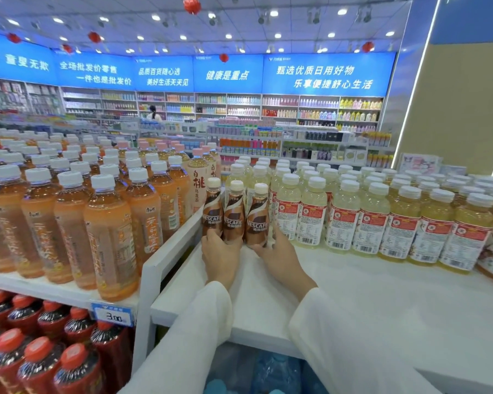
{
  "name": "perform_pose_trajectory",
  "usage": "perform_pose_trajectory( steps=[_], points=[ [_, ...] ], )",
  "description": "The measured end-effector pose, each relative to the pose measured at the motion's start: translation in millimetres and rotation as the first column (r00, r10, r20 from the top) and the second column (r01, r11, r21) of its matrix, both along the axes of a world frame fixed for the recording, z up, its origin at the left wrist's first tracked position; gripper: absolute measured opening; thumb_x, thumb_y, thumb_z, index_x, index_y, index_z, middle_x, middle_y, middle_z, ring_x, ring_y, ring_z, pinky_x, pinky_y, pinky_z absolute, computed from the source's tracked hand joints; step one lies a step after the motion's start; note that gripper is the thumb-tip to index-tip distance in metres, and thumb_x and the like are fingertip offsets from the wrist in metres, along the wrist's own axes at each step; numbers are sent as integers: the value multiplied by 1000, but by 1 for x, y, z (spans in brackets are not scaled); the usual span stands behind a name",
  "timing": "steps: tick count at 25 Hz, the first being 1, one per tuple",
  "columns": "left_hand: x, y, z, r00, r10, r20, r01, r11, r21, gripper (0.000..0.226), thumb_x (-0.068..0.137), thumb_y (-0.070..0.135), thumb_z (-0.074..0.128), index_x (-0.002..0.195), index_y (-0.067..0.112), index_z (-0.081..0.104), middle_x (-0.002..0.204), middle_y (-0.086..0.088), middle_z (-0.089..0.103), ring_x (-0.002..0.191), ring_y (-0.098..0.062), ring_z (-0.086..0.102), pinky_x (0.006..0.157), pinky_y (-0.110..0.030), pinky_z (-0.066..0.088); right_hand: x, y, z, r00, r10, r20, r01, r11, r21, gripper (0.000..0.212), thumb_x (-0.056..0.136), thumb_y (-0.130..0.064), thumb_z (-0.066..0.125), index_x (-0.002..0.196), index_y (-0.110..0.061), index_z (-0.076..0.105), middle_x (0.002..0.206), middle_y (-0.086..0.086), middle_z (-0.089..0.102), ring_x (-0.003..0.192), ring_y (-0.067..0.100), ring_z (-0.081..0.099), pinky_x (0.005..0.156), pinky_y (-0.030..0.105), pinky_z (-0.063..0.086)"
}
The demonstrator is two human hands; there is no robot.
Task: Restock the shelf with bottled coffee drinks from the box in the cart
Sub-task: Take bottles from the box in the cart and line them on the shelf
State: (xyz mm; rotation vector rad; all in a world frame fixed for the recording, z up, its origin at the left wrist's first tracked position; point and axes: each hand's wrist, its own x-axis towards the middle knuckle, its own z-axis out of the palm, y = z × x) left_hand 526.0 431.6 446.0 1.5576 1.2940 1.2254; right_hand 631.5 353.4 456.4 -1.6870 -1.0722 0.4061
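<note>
Both my grips, left hand (221, 258) and right hand (279, 258), press the three coffee bottles (235, 214) low at their bases; they look light, smooth-sleeved, tippy on the shelf (339, 291).

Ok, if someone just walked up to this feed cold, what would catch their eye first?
Probably the three brown Nescafe bottles standing upright mid-shelf, with the left hand and right hand at their bases. Then the dense block of orange tea bottles to their left, and the pale yellow drinks with red labels to their right. Bright blue banners run along the back wall.
</note>
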Motion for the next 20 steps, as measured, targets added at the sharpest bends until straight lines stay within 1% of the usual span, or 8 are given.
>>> perform_pose_trajectory(
  steps=[2,5,8,11,14,15,18,20],
  points=[
    [-17,-13,-2,998,-41,-48,41,999,5,55,84,33,79,130,13,56,131,-7,60,124,-29,55,107,-44,45,-7,-27,6,1000,-1,14,2,999,-51,66,94,-28,68,151,-17,36,144,-1,49,132,22,48,105,34,41],
    [-53,-57,-2,987,-31,-157,35,999,22,67,90,44,71,146,19,46,146,-1,53,134,-23,50,113,-42,41,-25,-72,8,996,32,87,-20,991,-136,59,98,-38,60,151,-21,37,152,0,45,135,20,47,113,40,39],
    [-103,-119,-10,991,32,-126,-16,992,124,61,94,48,64,147,24,47,144,7,53,133,-15,48,113,-40,41,-59,-122,4,982,130,134,-126,991,-37,51,100,-42,54,148,-29,41,150,-11,46,133,11,46,114,36,39],
    [-163,-187,-39,982,147,-123,-120,973,199,48,95,49,61,138,30,54,130,20,55,122,-2,51,103,-26,43,-103,-167,-16,953,274,129,-281,959,38,45,99,-48,51,143,-38,44,143,-25,45,129,0,43,112,30,37],
    [-223,-243,-78,947,269,-176,-243,958,154,46,94,54,58,135,34,56,127,24,58,114,5,55,96,-18,46,-153,-195,-45,897,432,91,-438,898,50,44,95,-53,53,138,-43,48,134,-33,46,125,-4,44,108,24,35],
    [-243,-260,-92,931,306,-199,-285,950,130,46,94,55,58,135,35,55,127,25,58,113,6,55,96,-17,45,-169,-201,-59,872,483,80,-487,873,33,47,93,-56,53,138,-41,50,134,-31,48,125,-1,46,109,27,37],
    [-302,-318,-140,868,431,-245,-434,900,45,49,94,55,60,138,35,53,131,26,54,122,6,50,103,-17,39,-219,-216,-108,792,610,32,-605,790,-96,54,88,-58,52,136,-35,54,140,-19,51,129,6,48,113,35,39],
    [-339,-360,-175,805,529,-268,-557,830,-33,46,93,49,64,135,33,55,129,22,56,120,3,51,102,-14,36,-253,-226,-144,730,681,-56,-678,712,-184,42,89,-52,57,128,-38,54,136,-15,54,129,9,50,111,37,41]
  ],
)
